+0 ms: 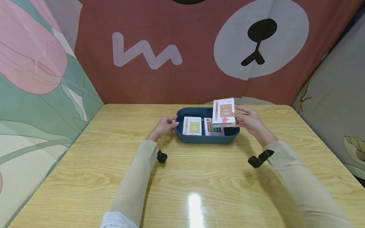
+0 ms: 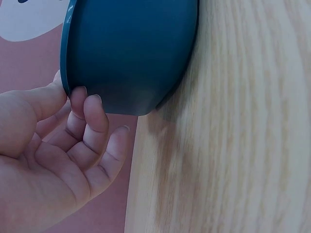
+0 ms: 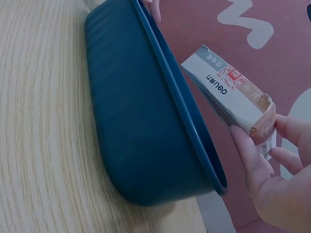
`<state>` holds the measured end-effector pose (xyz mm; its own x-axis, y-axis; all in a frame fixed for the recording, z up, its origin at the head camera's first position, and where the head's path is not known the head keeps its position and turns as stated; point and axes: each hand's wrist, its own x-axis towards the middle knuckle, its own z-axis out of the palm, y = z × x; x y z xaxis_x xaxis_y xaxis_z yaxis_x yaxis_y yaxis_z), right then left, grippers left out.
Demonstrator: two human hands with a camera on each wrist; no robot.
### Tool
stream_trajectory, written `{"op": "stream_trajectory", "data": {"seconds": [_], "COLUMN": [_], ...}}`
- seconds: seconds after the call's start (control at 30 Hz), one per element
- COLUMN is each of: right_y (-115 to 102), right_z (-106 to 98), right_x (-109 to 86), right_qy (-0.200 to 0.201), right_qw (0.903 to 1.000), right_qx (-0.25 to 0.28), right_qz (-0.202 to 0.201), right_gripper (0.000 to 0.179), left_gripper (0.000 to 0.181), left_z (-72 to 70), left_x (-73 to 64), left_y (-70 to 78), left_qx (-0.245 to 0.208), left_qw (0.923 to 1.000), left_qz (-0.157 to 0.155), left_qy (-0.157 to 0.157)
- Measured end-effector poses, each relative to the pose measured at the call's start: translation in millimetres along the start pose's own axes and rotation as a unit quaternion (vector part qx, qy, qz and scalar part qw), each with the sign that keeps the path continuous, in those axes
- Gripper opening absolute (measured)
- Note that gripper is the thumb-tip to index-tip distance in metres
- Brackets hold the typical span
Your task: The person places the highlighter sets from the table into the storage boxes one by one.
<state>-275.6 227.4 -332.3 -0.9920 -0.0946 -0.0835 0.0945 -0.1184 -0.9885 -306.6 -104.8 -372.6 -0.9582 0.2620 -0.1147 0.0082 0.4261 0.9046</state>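
A dark blue oval bin stands near the table's back edge. My left hand pinches the rim at its left end, thumb inside and fingers outside in the left wrist view. Over the bin's right part, my right hand holds a small white-and-orange carton by its right end, with the thumb against one side. The carton shows "deli" lettering and a crumpled corner in the right wrist view. Inside the bin lie a white box with a yellow-green panel and a box picturing coloured sticks, partly hidden by the carton.
The wood-grain table extends from the bin toward the person. Behind it hangs a brown cloth with a bear face. Patterned cloths flank both sides. Black camera mounts are worn at both wrists.
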Motion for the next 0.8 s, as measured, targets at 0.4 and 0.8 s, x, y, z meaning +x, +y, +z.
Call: {"op": "stream_trajectory", "data": {"seconds": [0.4,0.8], "right_y": [12,24], "right_z": [22,45], "right_x": [9.1,15.5], "right_qy": [-0.018,-0.024], "right_qw": [0.9994,0.9964], "right_qx": [-0.029,-0.079], "right_qz": [0.008,0.019], "right_gripper": [0.056,0.054], "left_gripper": [0.045,0.045], "left_z": [-0.5,-0.6], "left_x": [-0.4,2.0], "left_y": [-0.5,-1.9], "left_qx": [0.000,0.001], "left_qw": [1.0000,1.0000], "left_qz": [0.005,0.005], "left_qy": [0.000,-0.001]}}
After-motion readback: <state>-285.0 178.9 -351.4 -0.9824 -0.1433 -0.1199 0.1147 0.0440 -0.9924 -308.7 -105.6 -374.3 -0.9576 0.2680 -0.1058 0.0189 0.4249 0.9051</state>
